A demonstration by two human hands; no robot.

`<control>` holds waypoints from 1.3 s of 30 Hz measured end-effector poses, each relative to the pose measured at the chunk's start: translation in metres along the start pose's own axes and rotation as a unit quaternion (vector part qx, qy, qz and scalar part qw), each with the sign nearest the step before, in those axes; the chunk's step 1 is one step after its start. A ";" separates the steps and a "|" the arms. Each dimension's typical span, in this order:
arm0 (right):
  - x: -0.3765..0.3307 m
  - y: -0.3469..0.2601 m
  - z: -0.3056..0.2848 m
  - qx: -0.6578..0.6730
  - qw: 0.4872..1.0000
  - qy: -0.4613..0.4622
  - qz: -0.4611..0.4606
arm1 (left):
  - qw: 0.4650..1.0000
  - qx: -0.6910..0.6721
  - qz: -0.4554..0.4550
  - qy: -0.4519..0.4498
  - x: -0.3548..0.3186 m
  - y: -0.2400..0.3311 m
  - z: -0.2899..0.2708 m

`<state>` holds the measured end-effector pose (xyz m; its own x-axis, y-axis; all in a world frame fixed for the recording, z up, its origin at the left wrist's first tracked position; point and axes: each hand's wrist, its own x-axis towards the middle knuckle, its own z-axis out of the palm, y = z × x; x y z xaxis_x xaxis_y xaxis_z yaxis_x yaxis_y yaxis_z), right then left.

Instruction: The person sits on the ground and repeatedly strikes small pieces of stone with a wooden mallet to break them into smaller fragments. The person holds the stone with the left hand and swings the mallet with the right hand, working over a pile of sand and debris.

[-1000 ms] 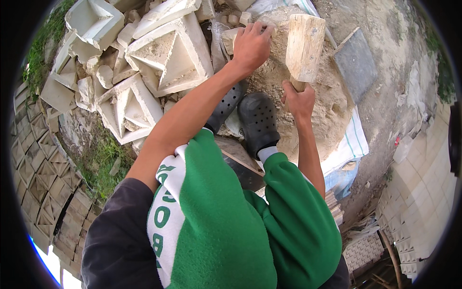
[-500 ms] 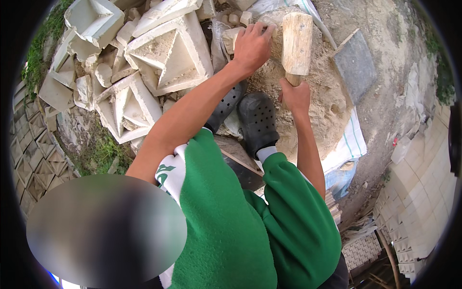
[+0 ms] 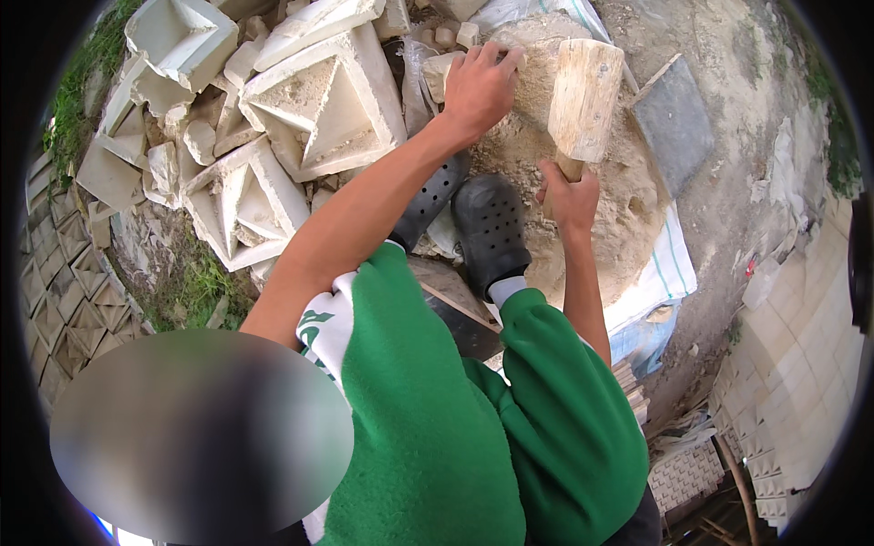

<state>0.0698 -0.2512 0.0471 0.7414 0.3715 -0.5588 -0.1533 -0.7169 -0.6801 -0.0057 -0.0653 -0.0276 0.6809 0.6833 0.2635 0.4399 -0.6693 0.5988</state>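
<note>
Clenched on a wooden mallet (image 3: 583, 98), the right hand (image 3: 569, 196) lifts it (head up). At ten o'clock, the left hand (image 3: 480, 85) presses spread fingers onto a pale stone chunk (image 3: 537, 64).

sleeves (image 3: 546, 400): green, pushed up | white panel with green marks (left shoulder) | shoes (image 3: 492, 227): black perforated clogs

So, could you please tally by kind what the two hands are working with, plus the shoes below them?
Wooden mallet: 1, gripped by the right hand
Pale stone chunk: 1, under the left hand
Black perforated clogs: 2
Total: 4
</note>
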 end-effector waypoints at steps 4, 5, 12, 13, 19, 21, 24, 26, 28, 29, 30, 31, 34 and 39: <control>0.000 0.026 0.002 -0.021 0.998 -0.044 0.039 | 1.000 -0.011 0.007 0.008 0.003 0.000 0.001; -0.003 0.019 0.000 -0.028 0.998 -0.040 0.040 | 1.000 -0.010 0.004 0.004 0.002 -0.001 0.001; -0.008 0.037 0.001 -0.035 0.996 -0.032 -0.071 | 0.999 -0.028 -0.031 0.011 0.002 -0.011 -0.014; -0.006 0.038 0.002 -0.065 0.994 -0.038 -0.078 | 0.999 -0.022 -0.042 0.015 0.002 -0.011 -0.018; -0.004 0.028 0.005 -0.055 0.997 -0.038 -0.037 | 0.998 -0.034 -0.054 0.023 0.005 -0.012 -0.023; -0.004 0.030 0.009 -0.050 0.996 -0.042 -0.056 | 0.998 -0.026 -0.050 0.025 0.005 -0.013 -0.026; -0.003 0.011 0.009 -0.101 0.993 -0.060 -0.012 | 0.998 -0.019 -0.046 0.024 0.004 -0.012 -0.025; -0.004 0.006 0.009 -0.118 0.991 -0.060 0.002 | 0.998 -0.016 -0.045 0.026 0.004 -0.013 -0.025; -0.005 0.016 0.012 -0.103 0.994 -0.036 -0.025 | 0.998 -0.019 -0.046 0.033 0.005 -0.014 -0.025; -0.005 0.019 0.014 -0.091 0.994 -0.037 -0.045 | 0.998 -0.013 -0.053 0.036 0.004 -0.017 -0.026; -0.005 0.020 0.017 -0.078 0.994 -0.037 -0.064 | 0.997 -0.009 -0.059 0.038 0.003 -0.018 -0.027; -0.006 0.020 0.019 -0.065 0.994 -0.037 -0.083 | 0.997 -0.004 -0.065 0.041 0.003 -0.019 -0.027; -0.003 -0.012 0.022 -0.138 0.986 -0.090 0.037 | 0.995 0.002 -0.090 0.033 0.001 -0.025 -0.030; 0.005 0.024 0.026 -0.089 0.990 -0.029 -0.104 | 0.995 -0.019 -0.093 0.016 0.001 -0.022 -0.033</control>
<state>0.0529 -0.2513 0.0158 0.7047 0.5517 -0.4461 0.1191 -0.7119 -0.6921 -0.0340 -0.0400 -0.0152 0.5709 0.8033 0.1694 0.5329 -0.5196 0.6679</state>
